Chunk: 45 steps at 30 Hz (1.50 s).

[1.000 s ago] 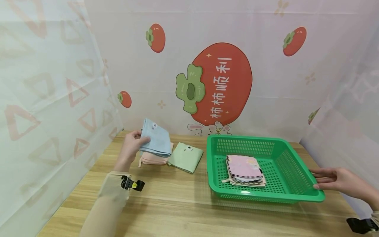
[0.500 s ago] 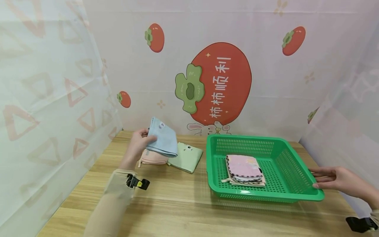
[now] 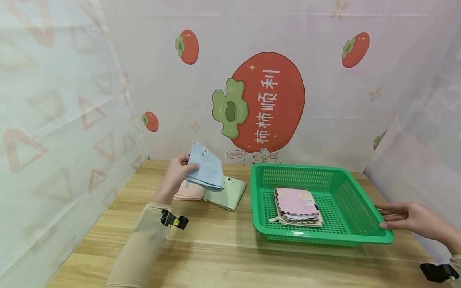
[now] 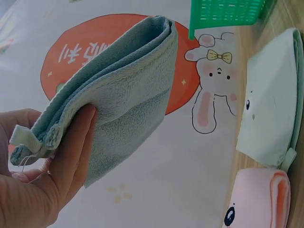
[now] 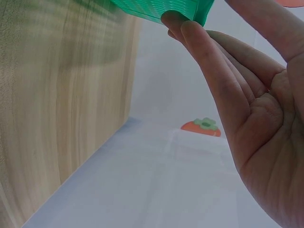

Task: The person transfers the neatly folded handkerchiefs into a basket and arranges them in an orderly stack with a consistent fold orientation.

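Note:
In the head view my left hand [image 3: 179,172] pinches a folded light-blue hand towel [image 3: 207,168] by its left side, raised above the table. The left wrist view shows the towel's [image 4: 128,102] folded layers and a small loop by the hand. Under and behind it lie a folded pink towel [image 3: 189,191], partly covered, and a folded green towel [image 3: 230,192] with a small face. At the far right my right hand [image 3: 410,220] holds the rim of a green plastic basket [image 3: 363,240], its fingertips [image 5: 194,35] against the basket's edge in the right wrist view.
Inside the basket lies a stack of folded cloths [image 3: 297,204], a pink one with checked edging on top. The wooden table [image 3: 216,256] carries everything. Printed fabric walls [image 3: 173,92] with persimmon drawings stand behind and at both sides.
My left hand has carried the blue towel to the right, from over the pink towel to partly over the green one. My right hand and the basket stay in place.

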### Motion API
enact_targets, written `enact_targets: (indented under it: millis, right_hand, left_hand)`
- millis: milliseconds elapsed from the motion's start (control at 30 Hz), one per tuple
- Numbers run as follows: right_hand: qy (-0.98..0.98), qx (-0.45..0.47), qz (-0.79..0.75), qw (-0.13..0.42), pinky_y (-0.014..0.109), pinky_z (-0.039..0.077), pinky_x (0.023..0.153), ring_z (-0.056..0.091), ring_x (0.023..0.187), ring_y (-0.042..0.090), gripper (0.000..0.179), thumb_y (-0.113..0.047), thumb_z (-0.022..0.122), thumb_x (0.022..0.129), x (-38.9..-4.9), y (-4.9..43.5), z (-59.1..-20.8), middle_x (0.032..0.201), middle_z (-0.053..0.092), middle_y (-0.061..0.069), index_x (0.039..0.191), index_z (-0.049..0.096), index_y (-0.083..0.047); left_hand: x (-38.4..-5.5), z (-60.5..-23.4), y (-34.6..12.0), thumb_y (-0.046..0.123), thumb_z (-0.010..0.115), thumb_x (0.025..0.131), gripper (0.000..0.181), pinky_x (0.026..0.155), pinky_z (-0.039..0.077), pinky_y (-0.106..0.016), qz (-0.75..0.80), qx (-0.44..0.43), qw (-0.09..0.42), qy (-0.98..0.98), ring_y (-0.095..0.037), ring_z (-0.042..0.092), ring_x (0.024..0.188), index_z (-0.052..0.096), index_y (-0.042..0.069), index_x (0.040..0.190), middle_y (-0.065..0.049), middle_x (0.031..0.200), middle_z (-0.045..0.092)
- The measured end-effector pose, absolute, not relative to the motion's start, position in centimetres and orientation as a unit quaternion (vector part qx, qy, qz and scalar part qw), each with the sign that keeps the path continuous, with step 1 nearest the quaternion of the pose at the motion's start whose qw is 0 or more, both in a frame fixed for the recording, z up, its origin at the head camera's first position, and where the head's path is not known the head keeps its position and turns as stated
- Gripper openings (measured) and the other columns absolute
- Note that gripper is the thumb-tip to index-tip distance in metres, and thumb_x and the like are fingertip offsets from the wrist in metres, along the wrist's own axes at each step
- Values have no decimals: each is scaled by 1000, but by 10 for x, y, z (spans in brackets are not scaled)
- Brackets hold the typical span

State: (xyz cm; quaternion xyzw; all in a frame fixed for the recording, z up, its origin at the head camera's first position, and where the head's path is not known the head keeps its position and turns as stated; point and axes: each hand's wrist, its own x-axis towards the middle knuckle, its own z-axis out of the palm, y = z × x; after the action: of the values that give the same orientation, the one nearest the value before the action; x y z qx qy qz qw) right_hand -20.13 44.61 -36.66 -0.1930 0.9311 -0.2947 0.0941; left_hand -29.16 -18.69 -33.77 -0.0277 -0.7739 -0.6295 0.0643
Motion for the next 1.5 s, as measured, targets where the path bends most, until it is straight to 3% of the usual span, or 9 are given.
enact_targets:
  millis: [133, 200, 467, 667, 900, 967, 1100, 1200, 1500]
  right_hand:
    - [925, -201, -310, 94, 25, 56, 66, 63, 87, -9, 55, -8, 62, 90, -201, 448, -367, 109, 69, -9, 125, 38, 28]
    - [924, -201, -312, 95, 25, 56, 66, 63, 87, -9, 55, -8, 62, 90, -201, 448, -367, 109, 67, -17, 126, 38, 27]
    - [927, -194, -307, 95, 24, 56, 66, 63, 86, -9, 56, -9, 63, 90, -201, 449, -368, 109, 68, -16, 126, 39, 26]
    - [927, -190, -308, 93, 24, 56, 66, 62, 86, -10, 56, -10, 63, 90, -201, 448, -367, 109, 61, -30, 126, 39, 26]
    - [937, -180, -285, 91, 24, 56, 66, 63, 86, -9, 58, -12, 64, 90, -200, 446, -367, 111, 68, 18, 127, 40, 25]
    - [937, -180, -285, 90, 24, 56, 65, 63, 86, -9, 58, -12, 64, 90, -200, 446, -367, 111, 69, 12, 127, 40, 24]
    - [931, -188, -300, 90, 23, 56, 65, 63, 86, -9, 57, -11, 64, 90, -200, 445, -366, 110, 66, -20, 127, 40, 25]
    - [928, -191, -306, 95, 23, 56, 66, 63, 87, -8, 57, -10, 63, 90, -201, 444, -364, 110, 67, -16, 127, 39, 26]
    - [923, -202, -314, 98, 23, 56, 65, 62, 87, -9, 56, -9, 63, 90, -202, 448, -366, 110, 44, -44, 126, 39, 26]
  left_hand:
    - [-292, -338, -182, 1, 61, 84, 26, 67, 52, -19, -634, -30, 61, -771, -11, 57, 76, 54, -11, 106, -13, 94, 58]
    - [-292, -338, -179, 1, 60, 84, 28, 67, 53, -19, -635, -29, 57, -770, -12, 58, 77, 54, -11, 108, -14, 95, 58]
    - [-294, -337, -166, -1, 61, 82, 25, 66, 52, -20, -642, -39, 56, -764, -13, 57, 75, 55, -10, 105, -12, 92, 58]
    - [-295, -332, -156, -1, 61, 82, 22, 65, 52, -20, -649, -52, 50, -758, -13, 56, 75, 54, -9, 102, -9, 89, 56]
    - [-297, -329, -145, -2, 60, 80, 21, 65, 52, -22, -657, -56, 46, -751, -14, 56, 75, 55, -9, 99, -10, 88, 57]
    - [-297, -328, -143, -2, 60, 80, 21, 66, 52, -23, -656, -58, 43, -752, -15, 56, 76, 54, -9, 99, -10, 89, 57]
    - [-298, -328, -137, -1, 61, 80, 19, 66, 51, -22, -655, -58, 43, -752, -14, 55, 76, 55, -8, 97, -9, 87, 57]
    - [-299, -328, -133, -2, 61, 80, 17, 65, 50, -22, -659, -57, 41, -749, -14, 54, 75, 55, -7, 95, -7, 85, 56]
    - [-306, -329, -122, -3, 62, 78, 21, 67, 51, -22, -668, -60, 30, -742, -14, 56, 75, 55, -8, 98, -8, 86, 57]
